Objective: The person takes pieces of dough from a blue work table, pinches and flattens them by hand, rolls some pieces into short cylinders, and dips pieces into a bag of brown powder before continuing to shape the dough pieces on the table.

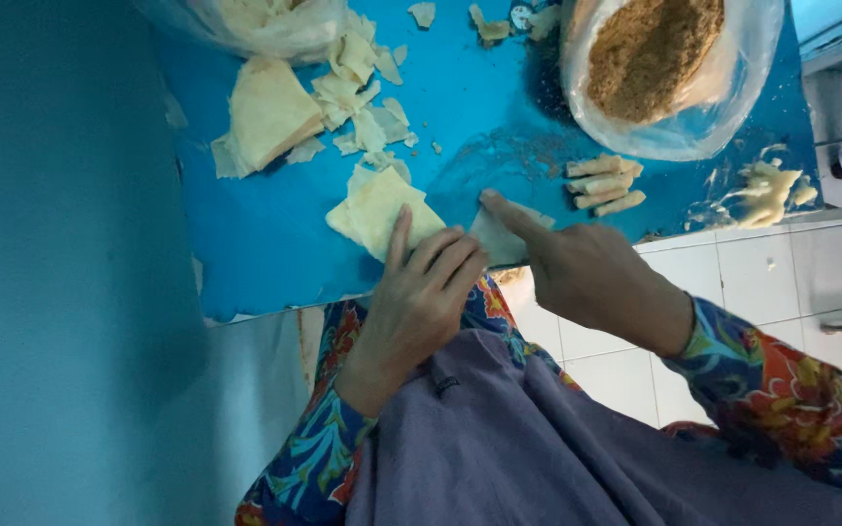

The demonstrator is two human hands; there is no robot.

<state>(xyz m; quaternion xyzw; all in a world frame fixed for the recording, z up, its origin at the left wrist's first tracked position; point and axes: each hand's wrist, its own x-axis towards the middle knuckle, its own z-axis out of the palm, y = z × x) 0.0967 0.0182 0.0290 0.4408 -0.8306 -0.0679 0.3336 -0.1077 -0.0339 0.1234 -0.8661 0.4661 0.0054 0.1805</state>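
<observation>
Item one, as I read it from the head view: my left hand [419, 292] lies flat, fingers [445, 251] stretched and released, tips pressing the near edge of a small stack of pale wrapper sheets [382, 209] on the blue worktop [265, 244]. Item two: my right hand [587, 278] has its index finger [511, 216] extended and the rest curled in, the tip pressing on a single thin wrapper sheet [497, 239] that lies just right of the left fingers, at the worktop's near edge; nothing is gripped in either hand. Item three: four rolled pastry sticks [604, 183] lie side by side just beyond the right index fingertip, close but apart from it. Item four: a clear plastic bag of brown crumbly filling [655, 58] sits well beyond the right fingers, past the rolls. Item five: a smear of pale paste [767, 190] lies to the right of the rolls. Item six: a larger folded wrapper pile [267, 112] with torn wrapper scraps [367, 107] scattered beside it lies well beyond the left fingers, and another clear bag [275, 24] with pale contents sits beyond that. Item seven: patterned floral sleeves [782, 390] cover both wrists, a purple cloth [538, 438] lies over the lap, and white floor tiles [762, 282] show to the right, below the worktop edge.
</observation>
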